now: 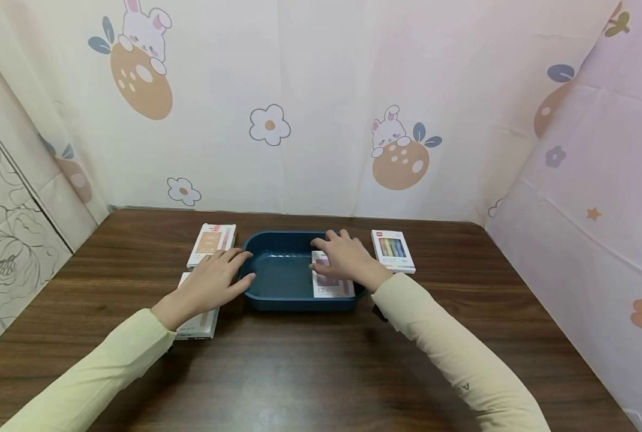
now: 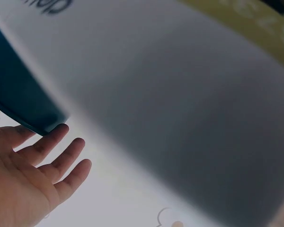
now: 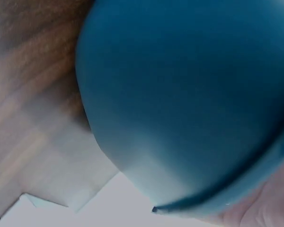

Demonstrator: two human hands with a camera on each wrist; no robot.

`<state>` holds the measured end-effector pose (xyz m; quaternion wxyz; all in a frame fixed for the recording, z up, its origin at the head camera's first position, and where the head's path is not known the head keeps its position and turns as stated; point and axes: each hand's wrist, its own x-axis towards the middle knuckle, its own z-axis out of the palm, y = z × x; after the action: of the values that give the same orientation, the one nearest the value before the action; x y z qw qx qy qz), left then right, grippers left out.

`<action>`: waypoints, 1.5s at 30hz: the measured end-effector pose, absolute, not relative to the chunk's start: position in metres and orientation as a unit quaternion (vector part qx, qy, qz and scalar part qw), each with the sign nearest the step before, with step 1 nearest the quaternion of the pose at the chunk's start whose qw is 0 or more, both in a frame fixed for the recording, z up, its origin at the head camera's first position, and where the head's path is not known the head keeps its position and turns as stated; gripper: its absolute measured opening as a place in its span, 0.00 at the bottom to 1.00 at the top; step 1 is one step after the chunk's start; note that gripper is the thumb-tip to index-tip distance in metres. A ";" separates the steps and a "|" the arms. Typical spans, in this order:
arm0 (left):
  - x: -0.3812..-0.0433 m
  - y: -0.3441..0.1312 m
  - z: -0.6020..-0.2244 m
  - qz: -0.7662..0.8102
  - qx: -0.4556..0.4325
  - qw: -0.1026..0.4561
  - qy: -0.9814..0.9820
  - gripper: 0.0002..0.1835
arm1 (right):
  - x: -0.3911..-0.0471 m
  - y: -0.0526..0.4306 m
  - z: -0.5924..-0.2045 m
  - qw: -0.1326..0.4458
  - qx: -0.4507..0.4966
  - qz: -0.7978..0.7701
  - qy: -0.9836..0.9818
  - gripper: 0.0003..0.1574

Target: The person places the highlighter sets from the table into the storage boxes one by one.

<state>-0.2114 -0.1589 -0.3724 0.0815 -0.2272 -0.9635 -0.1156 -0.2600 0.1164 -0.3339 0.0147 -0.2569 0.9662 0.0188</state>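
A dark blue rectangular tray (image 1: 280, 277) sits at the middle of the table. On its right side inside lies a flat white box (image 1: 334, 290) with a pinkish panel and a "12" near its lower edge. My right hand (image 1: 348, 258) is over this box, fingers spread and slightly bent, thumb by the box's left edge; the palm hides part of it. At the tray's left rim, my left hand (image 1: 211, 279) has its fingers spread, fingertips right at the rim. Below that hand is another white box (image 1: 199, 327), partly covered; its white side (image 2: 180, 94) fills much of the left wrist view.
Behind the left hand lies a white box with an orange-brown panel (image 1: 210, 242). To the right of the tray is a white box with coloured sticks pictured on it (image 1: 393, 251). A patterned curtain (image 1: 321, 168) hangs along the far edge of the brown wooden table (image 1: 310, 372).
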 end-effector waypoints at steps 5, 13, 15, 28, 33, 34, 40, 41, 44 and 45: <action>-0.211 -0.159 -0.372 -0.116 -0.228 0.082 -0.963 0.30 | -0.263 0.121 -0.328 0.000 -0.248 0.021 0.969 0.35; -0.212 -0.159 -0.371 -0.117 -0.227 0.078 -0.964 0.30 | -0.266 0.136 -0.318 -0.017 -0.226 0.006 0.974 0.35; -0.212 -0.159 -0.371 -0.117 -0.226 0.077 -0.964 0.30 | -0.268 0.141 -0.316 -0.019 -0.221 0.001 0.975 0.35; -0.212 -0.159 -0.372 -0.120 -0.227 0.079 -0.963 0.30 | -0.278 0.188 -0.309 -0.022 -0.179 -0.034 0.983 0.35; -0.212 -0.159 -0.372 -0.122 -0.227 0.078 -0.963 0.30 | -0.285 0.206 -0.313 -0.022 -0.161 -0.045 0.986 0.35; -0.212 -0.159 -0.372 -0.121 -0.228 0.079 -0.963 0.30 | -0.286 0.209 -0.315 -0.021 -0.156 -0.046 0.987 0.36; -0.213 -0.159 -0.373 -0.120 -0.229 0.080 -0.963 0.30 | -0.292 0.222 -0.326 -0.006 -0.126 -0.048 0.991 0.37; -0.213 -0.159 -0.373 -0.120 -0.229 0.079 -0.963 0.30 | -0.293 0.224 -0.328 -0.005 -0.123 -0.049 0.991 0.36; -0.213 -0.159 -0.373 -0.121 -0.229 0.076 -0.963 0.30 | -0.294 0.228 -0.334 -0.003 -0.117 -0.050 0.992 0.36; -0.213 -0.159 -0.373 -0.121 -0.229 0.075 -0.963 0.30 | -0.295 0.230 -0.337 -0.003 -0.117 -0.050 0.992 0.36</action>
<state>-0.2129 -0.1592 -0.3730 0.0753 -0.2288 -0.9629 -0.1215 -0.2949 0.2296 -0.3367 -0.0029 -0.1166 0.9919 -0.0502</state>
